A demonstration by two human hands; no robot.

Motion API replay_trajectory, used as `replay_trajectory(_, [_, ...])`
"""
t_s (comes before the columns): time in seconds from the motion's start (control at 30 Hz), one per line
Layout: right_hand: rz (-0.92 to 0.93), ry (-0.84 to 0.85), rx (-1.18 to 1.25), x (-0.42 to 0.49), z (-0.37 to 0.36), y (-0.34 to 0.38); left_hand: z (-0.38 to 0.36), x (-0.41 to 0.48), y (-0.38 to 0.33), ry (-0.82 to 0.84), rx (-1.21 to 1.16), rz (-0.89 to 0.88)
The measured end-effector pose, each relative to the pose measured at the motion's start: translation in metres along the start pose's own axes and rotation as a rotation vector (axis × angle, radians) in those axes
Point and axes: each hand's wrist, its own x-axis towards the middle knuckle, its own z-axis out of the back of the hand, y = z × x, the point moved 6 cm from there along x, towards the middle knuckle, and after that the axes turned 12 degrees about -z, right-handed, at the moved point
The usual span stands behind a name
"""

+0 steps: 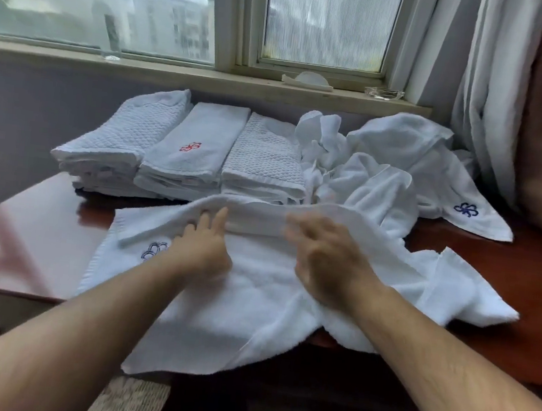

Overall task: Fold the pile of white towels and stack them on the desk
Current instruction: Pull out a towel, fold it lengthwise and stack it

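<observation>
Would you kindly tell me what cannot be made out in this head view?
Head view:
Right hand: motion blur hides its grip on the spread white terry towel.
Blue embroidered flower: partly covered by that towel's folded edge.
Three folded white towel stacks: layer counts too blurred to tell.
Crumpled white towel pile: overlaps hide how many remain.

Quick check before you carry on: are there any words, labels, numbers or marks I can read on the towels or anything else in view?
No readable words or numbers anywhere in view.
Middle stack: red stitched flower mark only, no letters.
Front towel: blue stitched flower mark near its left edge, no letters.
Loose towel at right: blue stitched flower mark, no letters.
Bottle on the sill: too blurred to tell whether it has a label.
</observation>
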Motion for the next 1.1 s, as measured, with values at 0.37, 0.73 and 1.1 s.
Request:
replay_trajectory(0.37, [-0.497,0.427,0.121,0.009,-0.052,-0.052,-0.012,0.012,-0.006,-0.233,0.165,-0.361])
replay_trajectory(0.73, [-0.934,0.238,-0.026,-0.025,-0.005,-0.135,-0.039,0.018,-0.04,0.015,0.154,-0.421])
replay_trajectory(1.1, [-0.761,0.312,-0.096,-0.027,-0.014,-0.181,-0.022,0.032,-0.083,-0.005,0.256,-0.658])
